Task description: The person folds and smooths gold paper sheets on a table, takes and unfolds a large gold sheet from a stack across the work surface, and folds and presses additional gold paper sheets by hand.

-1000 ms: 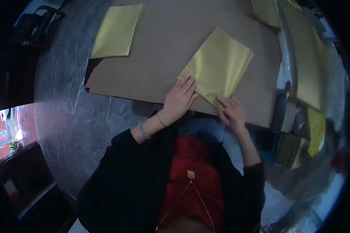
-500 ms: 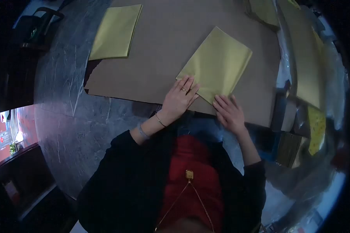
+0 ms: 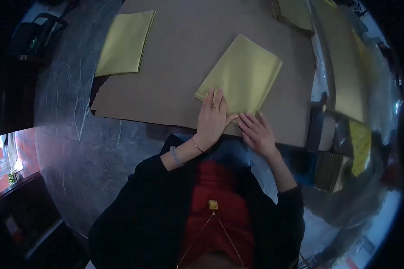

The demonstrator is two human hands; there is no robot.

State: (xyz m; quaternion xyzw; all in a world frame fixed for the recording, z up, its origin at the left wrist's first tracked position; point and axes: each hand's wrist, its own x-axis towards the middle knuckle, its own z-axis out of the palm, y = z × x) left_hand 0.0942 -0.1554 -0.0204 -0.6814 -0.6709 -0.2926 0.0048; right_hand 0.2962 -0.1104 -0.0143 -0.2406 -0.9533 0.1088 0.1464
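Note:
A yellow-gold folded sheet (image 3: 241, 71) lies slantwise on the brown cardboard (image 3: 175, 67). My left hand (image 3: 212, 117) rests flat on its lower left edge, fingers stretched out and a ring on one of them. My right hand (image 3: 257, 134) touches the sheet's lower corner with its fingers spread. The thumb of my left hand comes close to the fingertips of my right. Another yellow-gold folded stack (image 3: 125, 42) lies at the cardboard's upper left, apart from both hands.
Grey marbled surface (image 3: 103, 148) shows beside and below the cardboard. On the right are a long stack of gold sheets (image 3: 345, 71), clear plastic wrapping, a small cardboard box (image 3: 331, 171) and a yellow patterned piece (image 3: 361, 148). A dark chair-like object stands upper left.
The whole view has shifted slightly, so the cardboard and sheets appear further left and lower. My left hand has turned more upright, its thumb now nearer my right hand.

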